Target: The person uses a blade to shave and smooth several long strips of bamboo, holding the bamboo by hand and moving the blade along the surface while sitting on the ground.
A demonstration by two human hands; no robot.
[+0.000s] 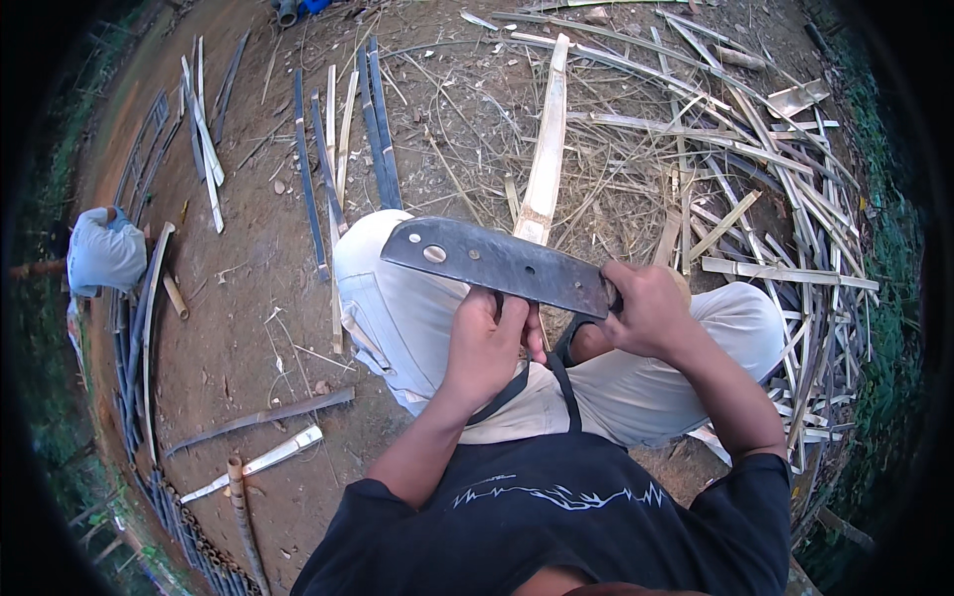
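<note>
Across my lap lies a broad-bladed knife point(497, 260), dark and flat, with a rounded far-left end and several round holes or spots along it. My right hand point(636, 306) is closed around its right end, which the fingers partly hide. At the blade's lower edge my left hand point(495, 333) is closed, thumb and fingers against the edge. Two black straps point(563, 389) run from my waist up toward the left hand; whether it also holds them is unclear. Just beyond the blade, a pale split bamboo strip point(546, 149) points away from me.
Split bamboo strips point(795, 179) are heaped along the right. Dark strips point(375, 129) lie at the far left of centre. Shavings point(477, 129) litter the ground ahead. At the far left a person point(106, 250) in a light shirt bends beside long bamboo pieces point(152, 338).
</note>
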